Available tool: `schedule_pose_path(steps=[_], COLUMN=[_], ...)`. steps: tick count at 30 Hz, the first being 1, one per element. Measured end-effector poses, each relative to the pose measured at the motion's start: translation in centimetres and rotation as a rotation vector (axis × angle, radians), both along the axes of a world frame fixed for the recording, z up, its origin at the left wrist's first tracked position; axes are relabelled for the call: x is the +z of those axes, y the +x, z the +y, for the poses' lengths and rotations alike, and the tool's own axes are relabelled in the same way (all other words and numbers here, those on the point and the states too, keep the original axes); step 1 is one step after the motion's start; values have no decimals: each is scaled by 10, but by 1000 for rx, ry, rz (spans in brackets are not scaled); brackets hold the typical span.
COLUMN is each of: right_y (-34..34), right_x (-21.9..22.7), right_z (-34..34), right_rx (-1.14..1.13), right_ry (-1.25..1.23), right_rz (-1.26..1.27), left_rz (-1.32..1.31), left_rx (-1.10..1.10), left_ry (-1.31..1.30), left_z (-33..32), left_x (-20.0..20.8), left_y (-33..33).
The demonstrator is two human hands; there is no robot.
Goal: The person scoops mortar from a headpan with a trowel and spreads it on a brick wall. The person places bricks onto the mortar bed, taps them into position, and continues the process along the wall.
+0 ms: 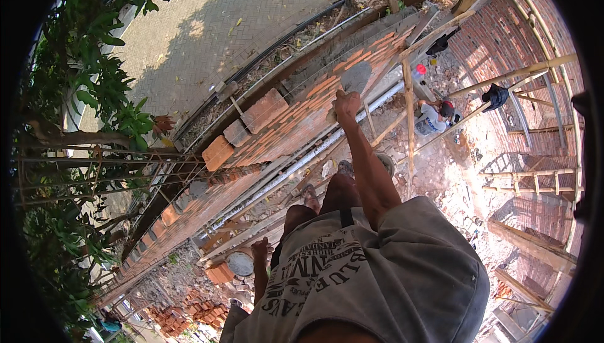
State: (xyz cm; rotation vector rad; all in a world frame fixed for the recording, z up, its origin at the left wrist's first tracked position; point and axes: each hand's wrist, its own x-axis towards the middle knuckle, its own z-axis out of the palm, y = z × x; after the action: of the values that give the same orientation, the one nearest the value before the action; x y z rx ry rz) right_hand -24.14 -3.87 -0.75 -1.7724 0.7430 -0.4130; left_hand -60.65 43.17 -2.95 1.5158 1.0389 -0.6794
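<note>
My right hand [346, 107] is stretched out over the top of a brick wall [308, 107], its fingers wrapped round the handle of a trowel. The grey trowel blade [357, 77] points away from me over the wall's far stretch. Low on my left side, my left hand [260, 248] hangs apart from the wall, fingers loosely parted and nothing visible in it. Along the wall top sit a large reddish brick block [264, 110], a smaller block [236, 133] and an orange brick [218, 153]. Grey mortar [333, 51] shows along the wall's outer side.
A grey round pan [241, 264] sits by stacked bricks [219, 273] at lower left. Another bucket [385, 163] is beside my right forearm. Wooden scaffold poles [409, 116] rise on the right. Below, a person [431, 118] works among rubble. Tree branches [94, 104] crowd the left.
</note>
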Motion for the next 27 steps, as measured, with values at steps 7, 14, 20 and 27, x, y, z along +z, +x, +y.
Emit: schedule_pose_path(steps=[7, 14, 20, 27], right_y=[3, 71, 92, 38], right_x=[93, 135, 132, 139], right_z=[-43, -109, -102, -104], right_rx=[47, 504, 759, 764], right_ry=[-585, -1555, -1844, -1744], right_rz=[69, 344, 394, 145], left_rz=[-43, 12, 36, 44], left_rx=[23, 21, -12, -22], left_ry=[83, -37, 93, 163], left_z=[-8, -14, -25, -29], left_x=[4, 10, 15, 10], left_y=[19, 32, 16, 1])
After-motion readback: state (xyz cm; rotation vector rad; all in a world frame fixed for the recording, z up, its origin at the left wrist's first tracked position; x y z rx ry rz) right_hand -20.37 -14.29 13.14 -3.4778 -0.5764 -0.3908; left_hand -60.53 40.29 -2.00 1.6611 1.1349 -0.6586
